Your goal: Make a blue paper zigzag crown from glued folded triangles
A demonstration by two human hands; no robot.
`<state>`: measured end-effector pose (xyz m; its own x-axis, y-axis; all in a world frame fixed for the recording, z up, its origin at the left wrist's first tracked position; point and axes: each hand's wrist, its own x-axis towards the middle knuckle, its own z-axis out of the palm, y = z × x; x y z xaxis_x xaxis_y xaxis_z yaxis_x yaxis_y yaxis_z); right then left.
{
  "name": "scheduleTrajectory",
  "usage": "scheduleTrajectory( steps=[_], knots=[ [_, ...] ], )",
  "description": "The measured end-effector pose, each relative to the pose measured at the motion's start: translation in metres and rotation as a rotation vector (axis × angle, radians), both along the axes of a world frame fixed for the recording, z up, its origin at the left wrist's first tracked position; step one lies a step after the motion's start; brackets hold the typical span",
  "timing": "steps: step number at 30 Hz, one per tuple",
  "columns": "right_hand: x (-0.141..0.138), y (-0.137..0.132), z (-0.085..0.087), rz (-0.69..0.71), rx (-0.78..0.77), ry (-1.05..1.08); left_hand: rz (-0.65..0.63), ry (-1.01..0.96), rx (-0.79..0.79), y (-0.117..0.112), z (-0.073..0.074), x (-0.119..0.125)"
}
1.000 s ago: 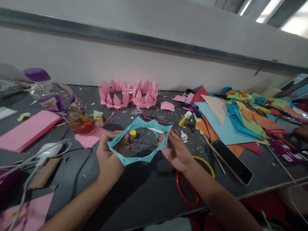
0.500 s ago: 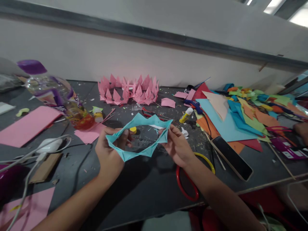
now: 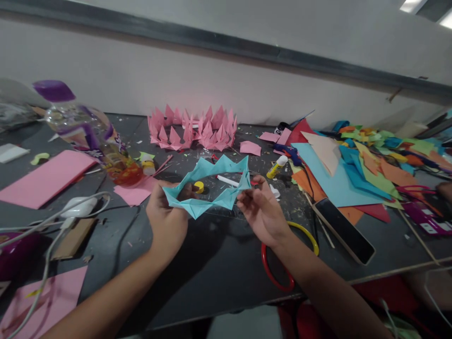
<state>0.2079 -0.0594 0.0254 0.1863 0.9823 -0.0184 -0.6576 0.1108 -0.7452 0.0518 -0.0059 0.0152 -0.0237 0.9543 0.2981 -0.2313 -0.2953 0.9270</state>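
A light-blue folded paper crown (image 3: 192, 207), a ring with pointed tips, is held up above the dark table. My left hand (image 3: 167, 219) is closed on its left side, with the thumb inside the ring. At the right side, the fingertips of my right hand (image 3: 263, 209) pinch the crown's lower edge. Behind it, against the wall, stand pink folded paper crowns (image 3: 215, 134). Under my right forearm lie scissors with red and yellow handles (image 3: 307, 233); their blades are hidden.
A purple-capped bottle (image 3: 92, 132) stands left, near pink paper (image 3: 42, 181) and a white charger (image 3: 79, 207). On the right are a glue stick (image 3: 277, 167), a blue glue gun (image 3: 291, 153), coloured sheets (image 3: 328, 183) and a phone (image 3: 344, 230). Another person's hand (image 3: 445, 190) shows at the right edge.
The crown has tilted, its right side now turned with a tip pointing up. My right hand's fingers have shifted lower on its edge. The view has swung slightly left.
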Motion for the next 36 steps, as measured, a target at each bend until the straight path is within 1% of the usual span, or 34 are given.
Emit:
scheduleTrajectory(
  steps=[4,7,9,11,12,14,15,16,17,19,20,22,24,27,31,34,36],
  knots=[
    [-0.001,0.000,0.000,-0.045,0.007,0.018,-0.054,0.034,-0.012,0.000,-0.002,-0.001],
    [0.000,0.001,0.001,-0.118,0.027,-0.013,-0.104,0.088,-0.020,0.006,-0.005,-0.001],
    [0.003,0.002,0.000,-0.185,0.063,-0.070,-0.110,0.125,-0.023,0.013,-0.007,-0.003],
    [0.007,0.003,-0.002,-0.266,0.109,-0.169,-0.057,0.153,0.011,0.021,-0.007,-0.007],
    [0.009,0.003,-0.003,-0.309,0.130,-0.237,0.001,0.162,0.056,0.024,-0.006,-0.009],
    [0.011,0.001,-0.004,-0.381,0.176,-0.395,0.151,0.165,0.206,0.026,0.000,-0.013],
    [0.012,0.000,-0.005,-0.404,0.202,-0.477,0.198,0.175,0.298,0.025,0.004,-0.015],
    [0.011,-0.002,-0.005,-0.413,0.232,-0.556,0.201,0.199,0.384,0.021,0.008,-0.017],
    [0.011,-0.004,-0.005,-0.407,0.266,-0.629,0.149,0.247,0.454,0.016,0.013,-0.018],
    [0.009,-0.007,-0.004,-0.360,0.326,-0.761,-0.112,0.455,0.484,0.004,0.019,-0.018],
    [0.007,-0.009,-0.004,-0.329,0.349,-0.819,-0.208,0.537,0.501,-0.002,0.020,-0.016],
    [0.005,-0.010,-0.004,-0.277,0.378,-0.916,-0.310,0.638,0.536,-0.011,0.020,-0.013],
    [0.004,-0.010,-0.006,-0.251,0.392,-0.981,-0.326,0.663,0.540,-0.015,0.018,-0.010],
    [0.002,-0.009,-0.010,-0.254,0.406,-1.028,-0.300,0.621,0.508,-0.014,0.014,-0.007],
    [0.001,-0.009,-0.011,-0.346,0.420,-1.087,-0.297,0.586,0.510,-0.010,0.013,-0.008],
    [0.000,-0.008,-0.008,-0.427,0.516,-1.179,-0.312,0.595,0.518,-0.010,0.014,-0.009],
    [0.001,-0.007,-0.006,-0.448,0.594,-1.235,-0.317,0.601,0.536,-0.010,0.015,-0.010]
  ],
)
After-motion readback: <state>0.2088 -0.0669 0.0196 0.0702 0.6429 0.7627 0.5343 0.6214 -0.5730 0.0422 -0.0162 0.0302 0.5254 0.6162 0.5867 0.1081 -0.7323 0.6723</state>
